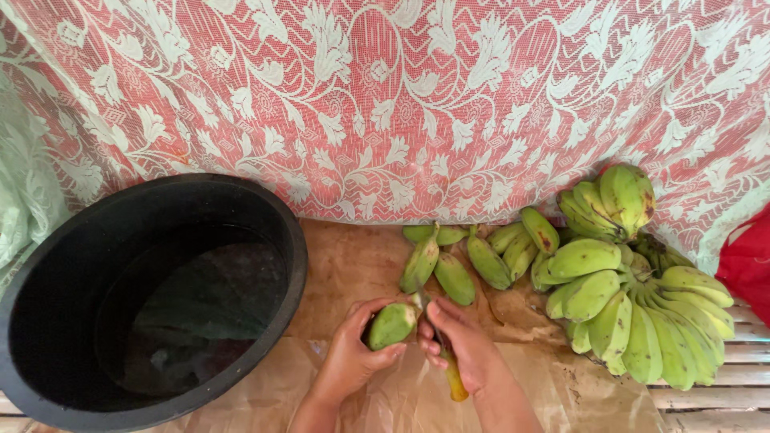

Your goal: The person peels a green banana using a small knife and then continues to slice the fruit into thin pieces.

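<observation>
My left hand (351, 353) grips a single green banana (392, 324) over brown paper. My right hand (465, 343) holds a knife with a yellow handle (455, 383), its blade set against the tip of that banana. Several loose green bananas (454, 277) lie just beyond the hands. A large bunch of green bananas (642, 313) sits to the right.
A big black tub (298, 265) holding dark water stands at the left. Brown paper (353, 256) covers a slatted wooden surface (738, 353). A red and white lace cloth (385, 104) hangs behind everything. Something red (750, 261) shows at the right edge.
</observation>
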